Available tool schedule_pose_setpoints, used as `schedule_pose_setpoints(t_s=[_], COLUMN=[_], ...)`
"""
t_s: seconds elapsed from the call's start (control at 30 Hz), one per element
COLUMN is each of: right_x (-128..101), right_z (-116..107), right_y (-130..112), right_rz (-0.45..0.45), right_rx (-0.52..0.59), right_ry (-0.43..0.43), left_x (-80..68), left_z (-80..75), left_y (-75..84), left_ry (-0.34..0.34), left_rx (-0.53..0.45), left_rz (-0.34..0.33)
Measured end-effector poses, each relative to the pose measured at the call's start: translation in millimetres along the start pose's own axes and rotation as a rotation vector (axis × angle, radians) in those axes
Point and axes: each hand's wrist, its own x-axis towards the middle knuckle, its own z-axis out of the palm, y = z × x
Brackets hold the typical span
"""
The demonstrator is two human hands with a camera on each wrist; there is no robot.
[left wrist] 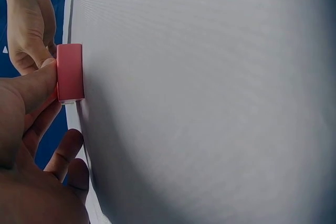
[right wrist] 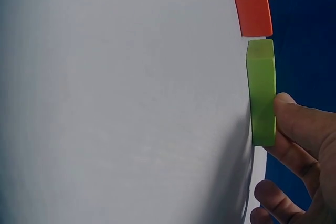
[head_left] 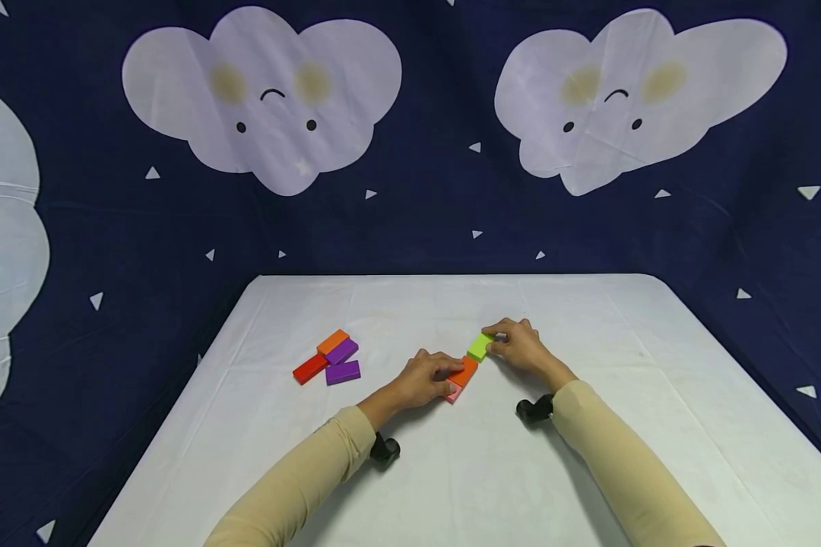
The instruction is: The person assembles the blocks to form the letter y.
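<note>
My left hand (head_left: 420, 380) holds the pink block (left wrist: 70, 73), the thumb on it and the other fingers reaching over beside an orange block (head_left: 464, 371). Pink and orange lie end to end in a slanting row on the white table. Beyond the orange one, the lime green block (head_left: 479, 347) continues the row; a narrow gap shows between those two in the right wrist view. My right hand (head_left: 522, 346) pinches this green block (right wrist: 262, 93) between thumb and fingers. Part of the pink block is hidden by the left hand in the head view.
To the left lies a loose group: a red block (head_left: 310, 369), another orange block (head_left: 333, 342) and two purple blocks (head_left: 343, 373). A white cloth (head_left: 274, 471) covers the table. Behind it hangs a dark blue curtain (head_left: 445, 228) with clouds.
</note>
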Motion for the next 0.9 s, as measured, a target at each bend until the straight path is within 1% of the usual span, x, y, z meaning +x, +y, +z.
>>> schedule_pose_setpoints(t_s=[0.53, 0.9], right_x=[-4.5, -6.0], right_z=[3.4, 4.2], right_y=[-2.0, -4.2], right_rz=[-0.029, -0.023], right_rx=[-0.013, -0.005], right_ry=[0.030, 0.019], left_x=[-0.3, -0.5], left_z=[0.4, -0.5], left_y=[0.0, 0.8], left_ry=[0.000, -0.003], left_rx=[0.005, 0.018], left_rz=[0.000, 0.003])
